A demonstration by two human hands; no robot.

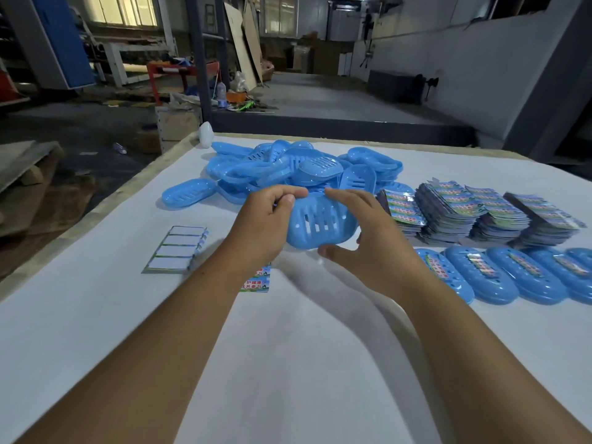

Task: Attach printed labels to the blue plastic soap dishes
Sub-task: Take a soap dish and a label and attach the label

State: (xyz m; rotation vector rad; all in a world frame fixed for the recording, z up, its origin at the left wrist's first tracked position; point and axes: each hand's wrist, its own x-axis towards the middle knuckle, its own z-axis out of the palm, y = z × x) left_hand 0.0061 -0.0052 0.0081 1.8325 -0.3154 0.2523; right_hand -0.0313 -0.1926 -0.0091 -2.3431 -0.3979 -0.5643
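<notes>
I hold one blue slotted soap dish (320,224) above the white table (288,347), tilted toward me. My left hand (261,225) grips its left end with curled fingers. My right hand (368,238) cups its right end, thumb under the near rim. Behind it lies a loose heap of blue soap dishes (288,168). Stacks of printed label sheets (474,209) stand at the right. A partly used label sheet (256,278) lies under my left wrist. A row of labelled dishes (499,274) lies at the right edge.
An empty label backing sheet (177,248) lies on the table at the left. A white rounded object (205,134) sits at the table's far left corner. Beyond the table are a cardboard box (176,123), a red stand (179,75) and workshop clutter on the floor.
</notes>
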